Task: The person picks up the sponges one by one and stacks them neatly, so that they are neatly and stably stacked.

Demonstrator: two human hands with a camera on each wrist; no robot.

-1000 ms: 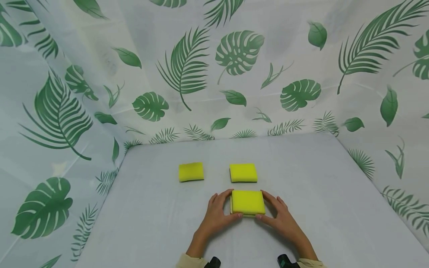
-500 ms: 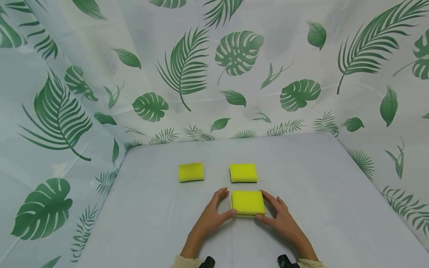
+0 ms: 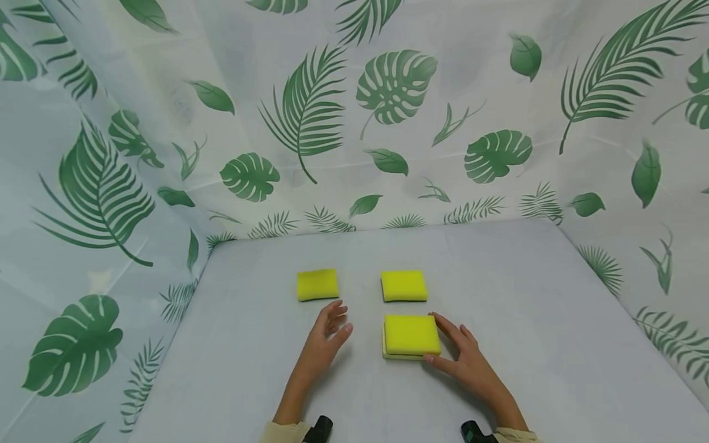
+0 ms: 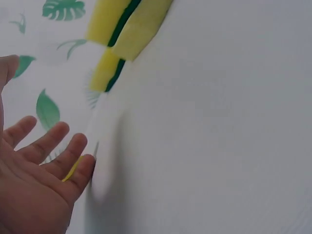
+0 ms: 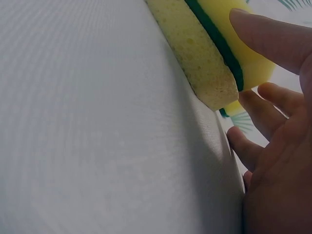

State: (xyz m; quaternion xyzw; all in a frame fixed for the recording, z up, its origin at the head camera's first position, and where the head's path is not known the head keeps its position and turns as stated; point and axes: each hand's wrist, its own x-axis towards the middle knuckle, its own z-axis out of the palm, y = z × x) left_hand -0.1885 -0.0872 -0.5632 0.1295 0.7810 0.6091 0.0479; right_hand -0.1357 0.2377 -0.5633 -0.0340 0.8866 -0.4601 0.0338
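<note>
Near the table's middle, a bright yellow sponge (image 3: 412,333) with a dark green scouring layer (image 5: 219,41) lies on top of a paler yellow sponge (image 5: 200,58). My right hand (image 3: 468,360) holds the upper sponge at its right side, thumb at the near edge and index finger at the far corner. My left hand (image 3: 321,341) is off the stack, fingers spread and loosely bent with nothing in them. It is nearest to the back left yellow sponge (image 3: 317,285); in the left wrist view the fingers partly hide a yellow patch.
Another yellow sponge (image 3: 404,286) lies just behind the stack. The white tabletop (image 3: 238,369) meets leaf-printed cloth walls (image 3: 332,123) at the back and both sides. Dark wrist devices (image 3: 319,429) show at both cuffs.
My left hand has let go of the stack's left side and moved left toward the back left sponge. My right hand stays at the stack, and the sponges have kept their places.
</note>
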